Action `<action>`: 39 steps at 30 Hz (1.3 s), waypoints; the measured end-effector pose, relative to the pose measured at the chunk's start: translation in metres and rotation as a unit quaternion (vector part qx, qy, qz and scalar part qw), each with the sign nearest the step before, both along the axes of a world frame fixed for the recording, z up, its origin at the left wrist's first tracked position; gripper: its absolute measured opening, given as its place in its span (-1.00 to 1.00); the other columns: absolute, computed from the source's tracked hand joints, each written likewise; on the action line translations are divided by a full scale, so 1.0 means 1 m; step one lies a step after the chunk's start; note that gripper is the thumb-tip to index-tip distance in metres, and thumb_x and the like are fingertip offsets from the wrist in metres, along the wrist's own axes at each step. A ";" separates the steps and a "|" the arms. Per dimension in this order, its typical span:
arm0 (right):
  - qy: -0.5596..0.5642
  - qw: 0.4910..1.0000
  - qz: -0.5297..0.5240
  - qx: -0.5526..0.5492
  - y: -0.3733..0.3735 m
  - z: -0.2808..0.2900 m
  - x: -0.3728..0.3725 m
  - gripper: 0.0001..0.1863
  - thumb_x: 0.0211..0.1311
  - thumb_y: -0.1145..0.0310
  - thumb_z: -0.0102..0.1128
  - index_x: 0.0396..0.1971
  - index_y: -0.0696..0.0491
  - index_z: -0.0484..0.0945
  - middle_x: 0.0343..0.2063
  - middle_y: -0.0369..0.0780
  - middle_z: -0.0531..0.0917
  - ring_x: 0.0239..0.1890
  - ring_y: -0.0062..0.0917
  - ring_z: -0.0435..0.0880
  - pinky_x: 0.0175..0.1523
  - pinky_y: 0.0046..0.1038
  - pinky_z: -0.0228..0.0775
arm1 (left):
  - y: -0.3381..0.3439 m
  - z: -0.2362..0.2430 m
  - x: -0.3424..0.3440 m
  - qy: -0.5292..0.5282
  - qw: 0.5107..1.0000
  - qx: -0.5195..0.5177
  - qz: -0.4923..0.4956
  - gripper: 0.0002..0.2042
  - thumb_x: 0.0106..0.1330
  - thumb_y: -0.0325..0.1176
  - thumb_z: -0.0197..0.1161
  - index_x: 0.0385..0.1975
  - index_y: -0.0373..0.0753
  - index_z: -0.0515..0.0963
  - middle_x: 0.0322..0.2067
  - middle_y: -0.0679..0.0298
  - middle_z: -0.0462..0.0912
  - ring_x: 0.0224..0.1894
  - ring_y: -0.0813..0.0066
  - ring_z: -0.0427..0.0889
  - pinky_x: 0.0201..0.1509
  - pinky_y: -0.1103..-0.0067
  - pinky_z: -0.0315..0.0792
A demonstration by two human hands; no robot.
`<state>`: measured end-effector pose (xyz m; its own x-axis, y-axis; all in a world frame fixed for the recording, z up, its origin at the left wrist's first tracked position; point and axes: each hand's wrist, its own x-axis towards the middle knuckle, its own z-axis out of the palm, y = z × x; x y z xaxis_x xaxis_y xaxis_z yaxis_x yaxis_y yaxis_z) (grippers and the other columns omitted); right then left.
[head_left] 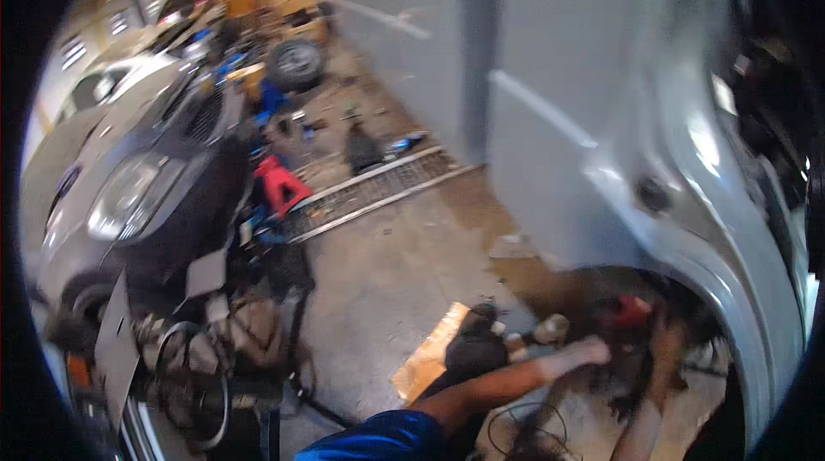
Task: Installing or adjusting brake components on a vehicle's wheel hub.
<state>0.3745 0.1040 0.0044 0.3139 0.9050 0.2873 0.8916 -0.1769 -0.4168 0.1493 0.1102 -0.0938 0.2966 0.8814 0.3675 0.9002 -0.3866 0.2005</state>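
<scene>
My left arm, in a blue sleeve, reaches across to the shadowed wheel arch of a grey vehicle. At its end, my left hand [591, 351] looks pale and smeared, beside a small whitish round container [551, 329]. My right hand [668, 342] is raised under the edge of the wheel arch [687, 282], close to a blurred red thing [632, 311] whose kind I cannot make out. Motion and shadow hide the fingers of both hands, so what they hold or touch does not show. Dark parts below my right hand are too blurred to name.
A cardboard piece [432, 351] lies on the floor near a dark rounded shape [475, 348]. A thin looped cable [526, 428] is at the bottom. Farther off are a floor grate [378, 193], a red jack stand [280, 186], a loose wheel [296, 64] and a dark car [146, 177].
</scene>
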 end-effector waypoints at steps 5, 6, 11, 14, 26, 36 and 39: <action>0.070 0.997 0.022 -0.030 0.004 0.010 -0.051 -0.36 0.25 -0.16 -0.20 -0.07 0.16 0.48 -0.07 0.13 0.50 0.01 0.07 0.44 0.10 -0.06 0.23 | 0.032 -0.062 0.048 -0.002 0.970 0.088 -0.225 -0.67 0.33 -0.20 -0.04 0.03 -0.09 0.46 0.09 0.07 0.40 0.11 0.09 0.38 0.21 0.26 0.22; 0.071 0.997 0.008 0.010 0.002 0.008 -0.046 -0.41 0.23 -0.07 -0.07 -0.06 0.19 0.47 -0.05 0.13 0.48 0.02 0.06 0.41 0.11 -0.06 0.21 | 0.037 -0.020 0.046 -0.269 0.886 -0.221 -0.306 -0.71 0.28 -0.17 0.07 -0.15 -0.18 0.57 -0.14 0.08 0.59 -0.06 0.10 0.53 0.04 0.31 0.38; -0.022 0.965 0.016 0.260 -0.053 0.020 -0.042 -0.72 0.15 0.32 0.15 -0.23 0.20 0.50 -0.24 0.05 0.55 -0.14 -0.01 0.49 -0.04 -0.15 0.30 | 0.027 -0.012 0.061 -0.276 0.884 -0.170 -0.338 -0.77 0.26 -0.25 0.11 -0.17 -0.15 0.58 -0.14 0.12 0.59 -0.03 0.15 0.51 0.09 0.38 0.35; -0.013 0.967 -0.036 0.251 -0.111 0.009 -0.052 -0.88 0.11 0.43 0.12 -0.43 0.18 0.51 -0.45 -0.03 0.54 -0.35 -0.12 0.51 -0.22 -0.24 0.33 | 0.038 -0.046 0.058 -0.282 0.902 -0.101 -0.312 -0.78 0.25 -0.27 0.13 -0.20 -0.17 0.58 -0.14 0.14 0.60 -0.05 0.14 0.53 0.06 0.35 0.37; -0.002 0.954 -0.293 0.058 -0.373 -0.047 -0.035 -0.76 0.13 0.41 0.12 -0.23 0.22 0.48 -0.28 -0.01 0.56 -0.16 -0.13 0.51 -0.02 -0.29 0.32 | 0.016 0.001 0.041 -0.198 0.906 -0.182 -0.326 -0.63 0.33 -0.11 -0.05 -0.02 -0.16 0.50 -0.01 0.11 0.51 0.06 0.12 0.45 0.14 0.33 0.29; 0.158 0.918 -0.362 0.041 -0.364 -0.036 -0.030 -0.51 0.19 0.12 0.15 -0.02 0.20 0.45 -0.08 0.04 0.54 0.01 -0.19 0.51 0.12 -0.33 0.29 | 0.064 -0.064 0.051 -0.044 0.908 -0.089 -0.406 -0.55 0.18 -0.38 0.06 0.13 -0.24 0.36 0.12 0.07 0.40 0.15 0.24 0.39 0.25 0.45 0.20; 0.196 0.907 -0.369 0.056 -0.366 -0.036 -0.028 -0.53 0.18 0.14 0.16 -0.03 0.17 0.46 -0.10 0.02 0.55 -0.02 -0.21 0.53 0.10 -0.35 0.31 | 0.044 -0.008 0.057 -0.086 0.900 -0.153 -0.398 -0.61 0.19 -0.37 0.08 0.05 -0.24 0.43 -0.02 0.04 0.53 0.03 0.25 0.52 0.12 0.44 0.34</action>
